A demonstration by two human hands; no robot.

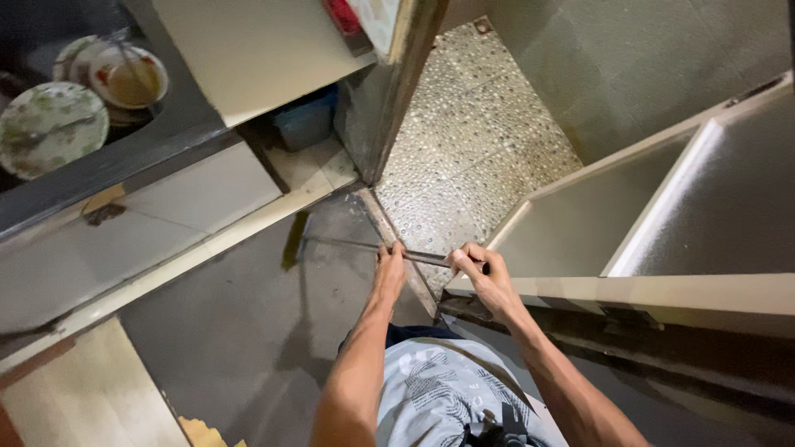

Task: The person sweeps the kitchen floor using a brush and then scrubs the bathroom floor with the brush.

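My left hand [389, 266] and my right hand [482, 273] both grip a thin dark metal rod [428, 257] held roughly level in front of me. The rod's far end runs left over the grey floor [248, 331], toward a yellowish broom-like head [291, 240] near the white threshold. My right hand sits at the corner of a cream panelled door [629, 290] that stands open on my right. My left hand is just above the raised sill [389, 228] between the grey floor and a pebble-pattern floor [464, 149].
A dark sink or counter [108, 141] at upper left holds dirty plates [50, 124] and a bowl [132, 79]. A blue tub [302, 120] stands under a cream cabinet. A grey wall [646, 58] rises at upper right. A wooden surface [91, 397] lies at lower left.
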